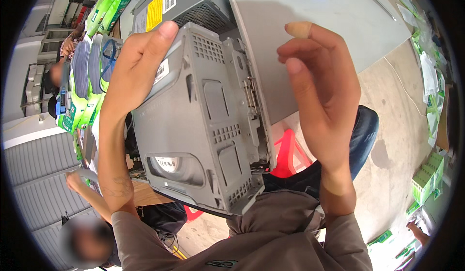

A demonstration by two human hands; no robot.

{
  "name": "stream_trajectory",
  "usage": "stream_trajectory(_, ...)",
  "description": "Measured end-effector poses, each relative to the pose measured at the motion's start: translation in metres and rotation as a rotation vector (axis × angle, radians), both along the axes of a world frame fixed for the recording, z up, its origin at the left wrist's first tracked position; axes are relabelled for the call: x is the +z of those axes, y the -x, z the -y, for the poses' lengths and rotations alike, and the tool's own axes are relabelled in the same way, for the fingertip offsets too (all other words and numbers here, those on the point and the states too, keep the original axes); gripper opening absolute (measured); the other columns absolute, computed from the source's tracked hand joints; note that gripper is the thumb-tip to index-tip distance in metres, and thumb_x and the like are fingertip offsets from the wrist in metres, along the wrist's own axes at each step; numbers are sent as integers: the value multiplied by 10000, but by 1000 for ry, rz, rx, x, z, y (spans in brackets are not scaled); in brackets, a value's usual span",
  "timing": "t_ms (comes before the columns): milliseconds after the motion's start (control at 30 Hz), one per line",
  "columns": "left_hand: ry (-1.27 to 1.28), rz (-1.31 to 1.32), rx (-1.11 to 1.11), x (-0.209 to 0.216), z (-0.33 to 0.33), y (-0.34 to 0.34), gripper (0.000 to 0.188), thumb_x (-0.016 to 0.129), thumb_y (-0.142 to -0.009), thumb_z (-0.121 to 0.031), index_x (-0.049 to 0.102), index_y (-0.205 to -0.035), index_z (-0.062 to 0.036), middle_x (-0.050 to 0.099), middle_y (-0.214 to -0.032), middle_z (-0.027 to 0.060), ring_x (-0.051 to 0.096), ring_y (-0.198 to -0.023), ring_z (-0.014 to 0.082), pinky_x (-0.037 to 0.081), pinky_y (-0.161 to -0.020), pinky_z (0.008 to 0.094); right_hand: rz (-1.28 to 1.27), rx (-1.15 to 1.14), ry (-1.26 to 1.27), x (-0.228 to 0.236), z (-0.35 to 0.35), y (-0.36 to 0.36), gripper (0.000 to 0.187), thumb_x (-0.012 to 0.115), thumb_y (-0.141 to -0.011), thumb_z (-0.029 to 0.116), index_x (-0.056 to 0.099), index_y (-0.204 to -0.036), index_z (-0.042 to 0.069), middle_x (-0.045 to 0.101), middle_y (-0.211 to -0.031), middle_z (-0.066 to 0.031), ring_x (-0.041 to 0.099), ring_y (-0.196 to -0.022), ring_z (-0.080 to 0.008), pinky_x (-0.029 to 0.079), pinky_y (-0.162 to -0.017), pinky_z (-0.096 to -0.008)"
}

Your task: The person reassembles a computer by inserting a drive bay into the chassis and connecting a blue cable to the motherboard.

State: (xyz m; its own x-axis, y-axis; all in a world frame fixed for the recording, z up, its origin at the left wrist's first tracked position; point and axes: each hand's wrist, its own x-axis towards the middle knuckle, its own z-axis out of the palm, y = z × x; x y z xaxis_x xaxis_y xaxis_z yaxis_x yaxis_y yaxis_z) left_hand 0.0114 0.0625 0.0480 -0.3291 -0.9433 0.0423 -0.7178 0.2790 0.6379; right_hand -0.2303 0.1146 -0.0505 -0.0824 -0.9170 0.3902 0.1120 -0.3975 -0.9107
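L hand's (131, 70) grip closed on grey, vented, boxy metal PC frame (197, 121); R hand's (329, 87) half-curled, empty. Poss. drop if 1-handed hold slips.

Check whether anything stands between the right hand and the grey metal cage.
Between the right hand and the grey metal cage, the pale case rim runs along the cage's right side. Beyond the rim, nothing visible stands in the way. I cannot tell whether the hand is above it.
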Motion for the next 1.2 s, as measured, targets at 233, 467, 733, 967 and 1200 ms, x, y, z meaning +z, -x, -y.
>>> stream_trajectory(233, -40, 40, -2, 6, -1, -1, 508, 454, -1057, -360, 402, -665, -41, 299, -598, -94, 272, -576, 39, 228, -504, 278, -302, -264, -29, 1, 24, 23, 175, 577, -937, 16, 617, -1106, -5, 702, -873, -116, 684, -840, -164, 520, -757, -271)
stream_trajectory(467, -158, -25, 111, 2, -1, -12, 498, 463, -1040, -397, 606, -778, 1, 528, -656, -54, 452, -630, 31, 364, -582, 238, -439, -457, -90, 1, 29, 10, 173, 569, -960, 81, 633, -1096, -5, 702, -821, -95, 673, -761, -124, 522, -705, -250)
stream_trajectory(733, -109, -302, 82, 22, 0, -21, 603, 347, -1049, -466, 684, -1012, 33, 680, -926, 107, 587, -878, 158, 451, -838, 297, -524, -562, -62, -3, 31, 0, 181, 576, -961, 119, 655, -1085, 14, 700, -788, -88, 670, -732, -121, 515, -665, -259)
stream_trajectory(967, 43, -404, -24, 17, -7, -19, 629, 327, -1052, -489, 645, -1124, 49, 661, -1071, 100, 582, -944, 157, 450, -888, 272, -500, -580, -27, -3, 33, -1, 176, 576, -959, 132, 653, -1076, 26, 698, -763, -92, 674, -705, -138, 525, -667, -279)
stream_trajectory(1200, -49, -225, -74, 3, 2, -27, 568, 406, -1040, -474, 678, -977, 20, 630, -824, -2, 549, -747, 52, 452, -687, 225, -535, -592, -36, 1, 29, 0, 182, 553, -959, 114, 623, -1103, 28, 689, -743, -109, 683, -675, -178, 527, -637, -311)
